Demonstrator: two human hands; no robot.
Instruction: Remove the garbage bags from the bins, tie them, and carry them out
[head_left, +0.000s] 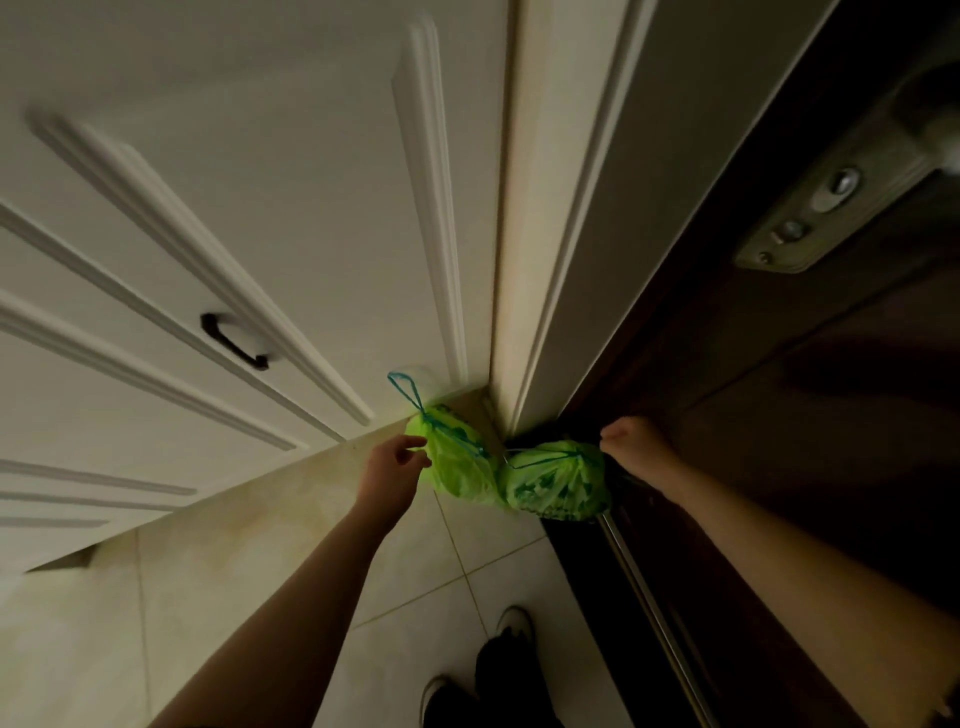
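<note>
Two tied green garbage bags with blue drawstrings sit on the tiled floor, in the corner between a white cabinet and a dark door. My left hand (396, 467) is at the side of the left bag (457, 465), its fingers loosely curled and just touching the plastic. That bag's drawstring loop (404, 387) stands free above it. My right hand (631, 441) grips the gathered top of the right bag (556, 486), which lies against the door's threshold.
A white panelled cabinet (218, 218) with a black handle (234, 340) fills the left. The dark door (810, 415) with a metal lock plate (815, 218) is on the right, behind a white door frame (545, 208). My shoes (511, 626) are on the beige floor tiles (218, 597).
</note>
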